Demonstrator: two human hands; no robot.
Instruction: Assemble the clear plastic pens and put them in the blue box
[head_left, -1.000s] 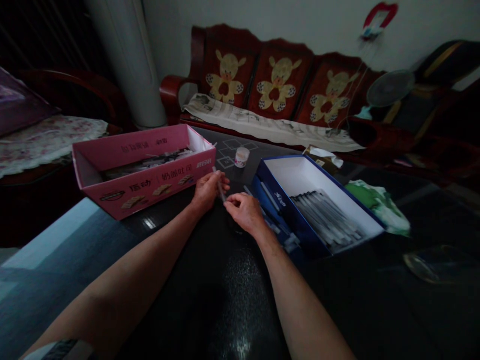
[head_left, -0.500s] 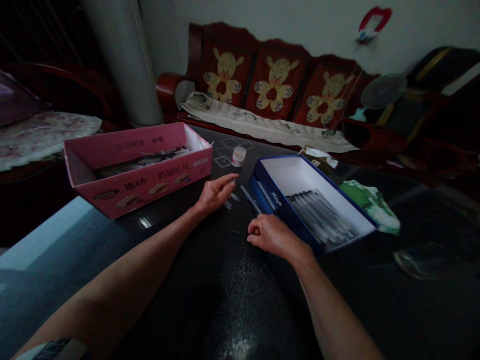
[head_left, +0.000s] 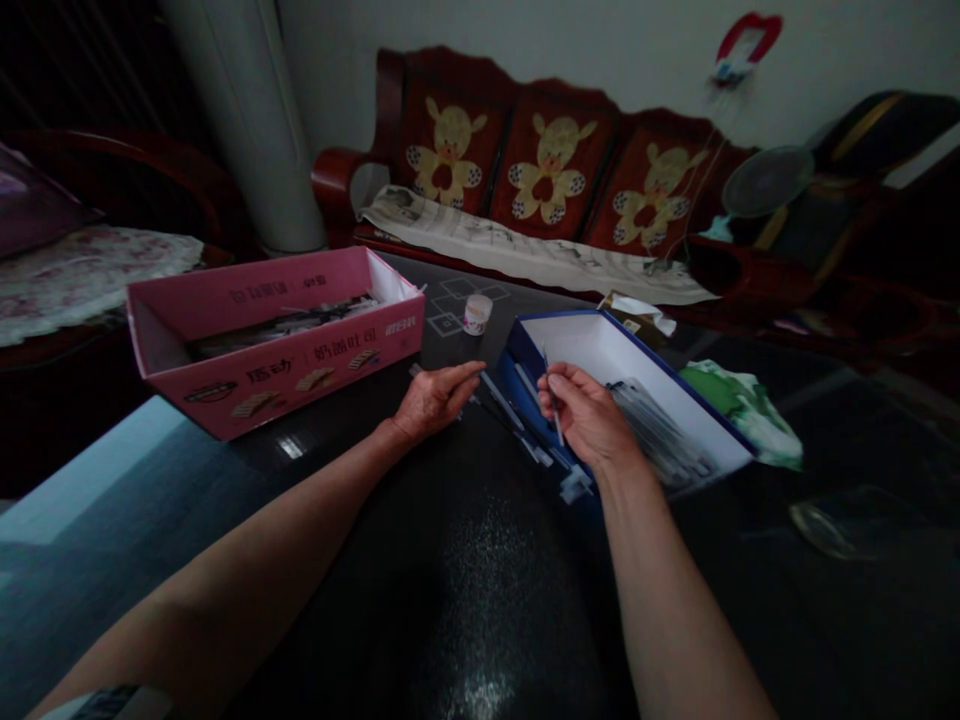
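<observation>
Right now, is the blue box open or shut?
Open: the blue box shows its white inside and pen-like pieces lying in it.

Red-brown sofa (head_left: 501, 160) (3 animal-patterned backs (head_left: 546, 172)), pale cloth (head_left: 536, 246) on it; grey pillar (head_left: 251, 120) left.

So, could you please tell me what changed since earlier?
The bare right hand has moved right, away from the bare left hand toward the blue cardboard box, and now holds a thin grey rod. The pink cardboard box and small white tub stayed put.
</observation>
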